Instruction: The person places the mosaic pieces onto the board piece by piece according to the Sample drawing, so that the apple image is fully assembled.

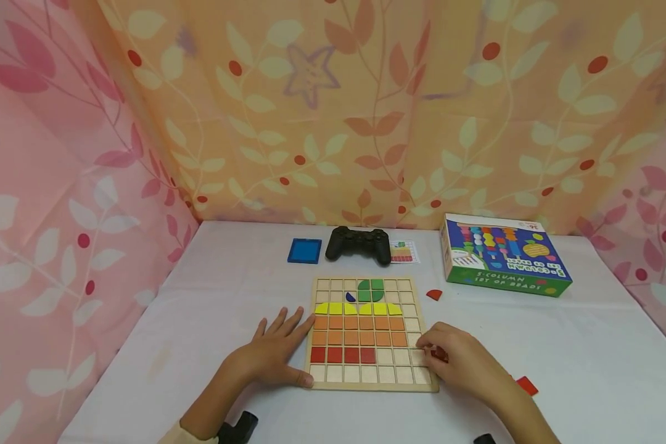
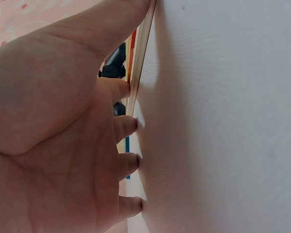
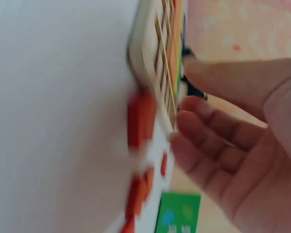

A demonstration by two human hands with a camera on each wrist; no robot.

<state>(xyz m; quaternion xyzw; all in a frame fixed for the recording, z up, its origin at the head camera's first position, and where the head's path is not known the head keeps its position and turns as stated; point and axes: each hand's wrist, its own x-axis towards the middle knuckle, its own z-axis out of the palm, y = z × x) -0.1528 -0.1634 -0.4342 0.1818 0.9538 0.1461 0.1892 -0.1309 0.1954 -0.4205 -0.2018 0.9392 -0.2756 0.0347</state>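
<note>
A wooden grid board (image 1: 398, 375) lies on the table with coloured tiles in its cells: a green group (image 1: 370, 291), yellow pieces (image 1: 335, 308), orange squares (image 1: 351, 330) and a row of red squares (image 1: 335, 354). My left hand (image 1: 274, 354) is spread beside the board's left side. Its thumb touches the lower left edge, and the index fingertip meets the left edge higher up. At the right edge hovers my right hand (image 1: 457, 357), fingers loosely bent, thumb apart from them in the right wrist view; no piece shows between them. Red pieces (image 3: 141, 119) lie on the table close by.
Behind the board are a blue square tray (image 1: 304, 251), a black game controller (image 1: 358, 244) and a picture card (image 1: 405, 251). A bead set box (image 1: 505, 256) stands at the back right. A red quarter-circle (image 1: 434, 295) and a red piece (image 1: 527, 386) lie right of the board.
</note>
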